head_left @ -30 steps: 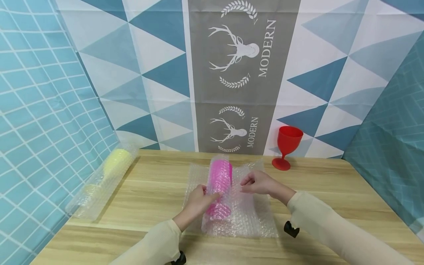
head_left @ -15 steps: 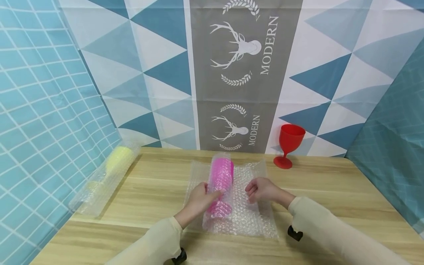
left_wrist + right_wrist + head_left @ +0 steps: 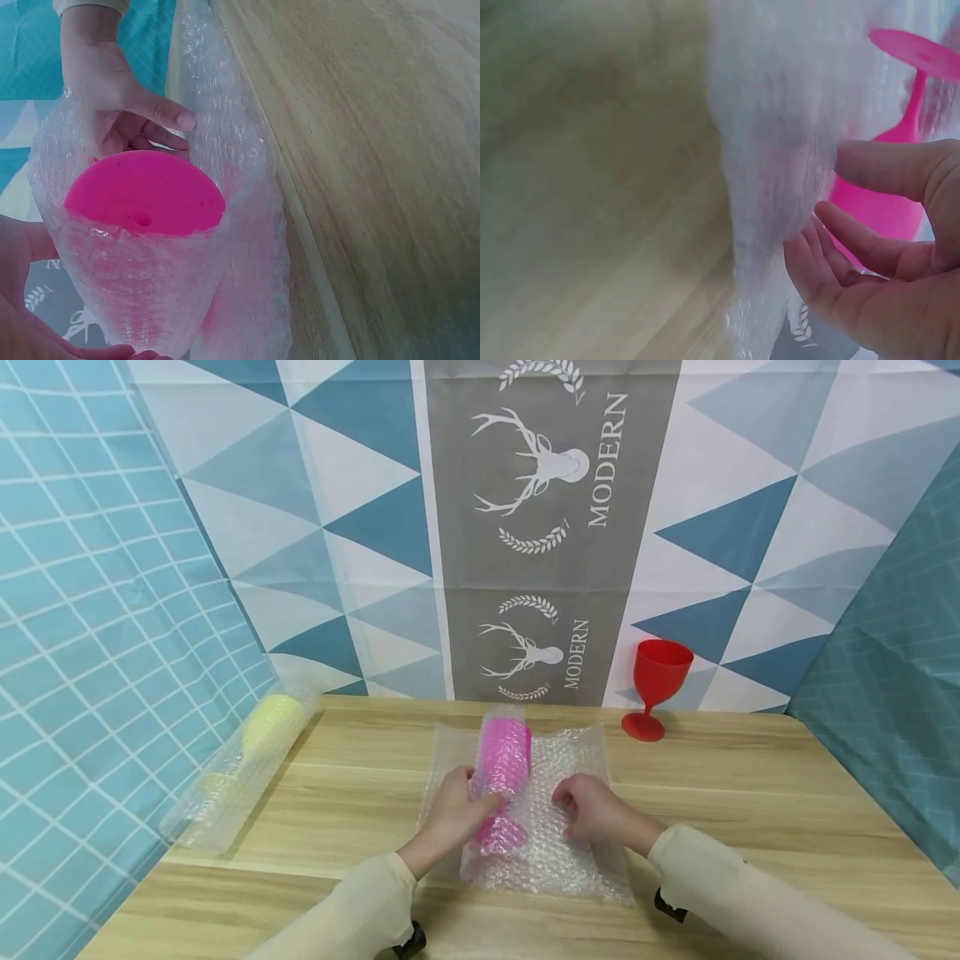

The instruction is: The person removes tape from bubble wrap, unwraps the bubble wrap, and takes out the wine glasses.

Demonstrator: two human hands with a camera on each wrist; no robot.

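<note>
Working on wooden bench (image 3: pixel 360 810). Using bubble wrap (image 3: pixel 562 864) at centre — partly rolled round pink goblet (image 3: pixel 150 191), lying base near, bowl far. Noting red goblet (image 3: pixel 662 672) upright at far right. Pinching wrapped goblet from left with left hand (image 3: pixel 456 810); placing right hand (image 3: pixel 596 810) at wrap's right part — grip spread, thumb off fingertips.

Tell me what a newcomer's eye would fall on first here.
Probably the bright pink stemmed goblet, lying in clear bubble wrap before the person, held by the left hand. Next, the red stemmed goblet standing at the back of the wood-grain table, right of centre. Then the pale yellow goblet, lying wrapped at the far left.
</note>
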